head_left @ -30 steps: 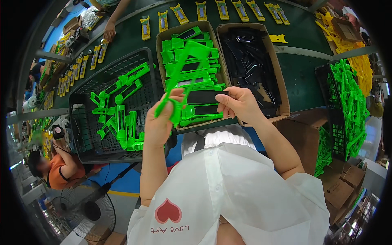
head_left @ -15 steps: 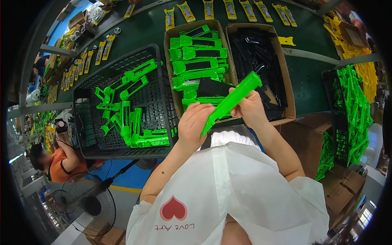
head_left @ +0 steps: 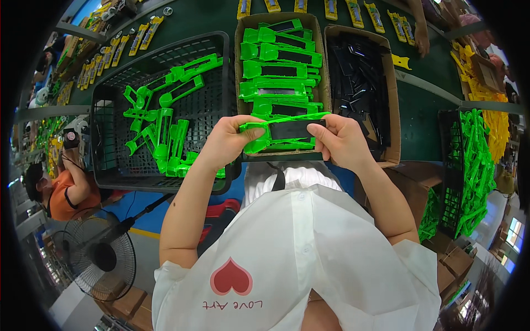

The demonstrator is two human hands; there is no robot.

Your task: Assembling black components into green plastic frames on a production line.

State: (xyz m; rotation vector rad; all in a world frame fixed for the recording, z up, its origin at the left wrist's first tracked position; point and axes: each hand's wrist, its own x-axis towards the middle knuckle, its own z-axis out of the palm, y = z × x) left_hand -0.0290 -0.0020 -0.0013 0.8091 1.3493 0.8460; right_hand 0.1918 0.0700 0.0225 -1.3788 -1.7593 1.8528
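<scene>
Between my two hands is a green plastic housing (head_left: 256, 145), with a flat black panel (head_left: 290, 129) lying across its hollow middle. My left hand (head_left: 234, 138) is closed on the wider left end, the thumb on top. At the other end my right hand (head_left: 343, 139) pinches the housing and the panel's right edge between thumb and fingers. Just beyond, a cardboard box (head_left: 239, 77) holds stacked green housings (head_left: 281, 70) with dark panels in them. To its right stands a second cardboard box (head_left: 393, 105) of loose black panels (head_left: 356, 71).
A dark plastic crate (head_left: 221, 99) with several loose green housings (head_left: 165, 135) stands left. Yellow pieces (head_left: 353, 14) line the far green table. Another person's hand (head_left: 422, 39) reaches in at the far right. More green parts (head_left: 477, 165) fill a crate right. A fan (head_left: 102, 256) stands lower left.
The housing has turned from a raised slant to nearly level, its hollow side now up. The black panel, earlier by my right fingers, now lies on it. My hands have moved apart.
</scene>
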